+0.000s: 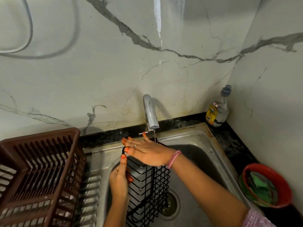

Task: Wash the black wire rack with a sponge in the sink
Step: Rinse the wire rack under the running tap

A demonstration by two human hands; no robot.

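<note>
The black wire rack (148, 192) stands upright in the steel sink (201, 154) below the chrome tap (150, 112), catching its thin stream. The left hand (119, 181) grips its edge, steadying it; the right hand (147, 153) lies flat and open on top, holding nothing.

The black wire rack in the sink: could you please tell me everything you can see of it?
The black wire rack is a tall, narrow basket of thin dark wire in a square grid. It stands roughly upright in the steel sink, beside the drain, under a thin stream from the tap. The left hand grips its left edge; the right hand lies flat across its top.
</note>
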